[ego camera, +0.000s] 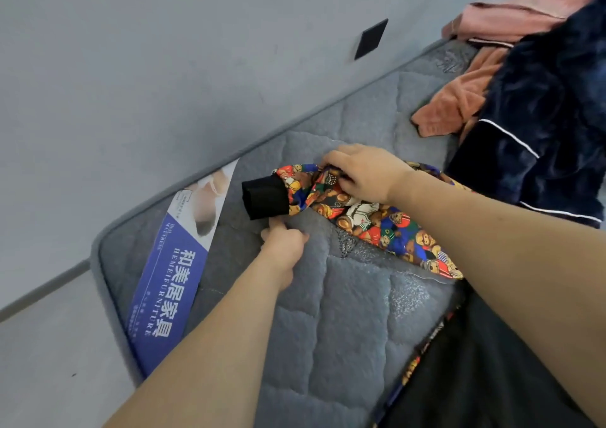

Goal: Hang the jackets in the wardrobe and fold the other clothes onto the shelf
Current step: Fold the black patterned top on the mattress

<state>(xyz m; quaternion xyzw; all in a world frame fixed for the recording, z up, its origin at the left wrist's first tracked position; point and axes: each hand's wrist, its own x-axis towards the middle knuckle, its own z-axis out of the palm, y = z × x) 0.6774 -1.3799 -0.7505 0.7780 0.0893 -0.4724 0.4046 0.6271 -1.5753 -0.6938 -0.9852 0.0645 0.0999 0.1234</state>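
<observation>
A jacket with a colourful teddy-bear print (370,218) lies on the grey quilted mattress (347,303), one sleeve stretched left and ending in a black cuff (264,198). My right hand (364,172) pinches the printed sleeve fabric just behind the cuff. My left hand (283,244) sits just below the cuff with curled fingers, touching the cuff's lower edge; whether it holds fabric is hidden. The jacket's black lining (475,372) hangs over the mattress's near edge at lower right.
A dark navy velvet garment with white piping (537,126), an orange garment (455,100) and a pink one (515,18) are piled at the far right of the mattress. A blue and white label (173,273) lies across the mattress's left end. A grey wall with a black plate (370,39) runs behind.
</observation>
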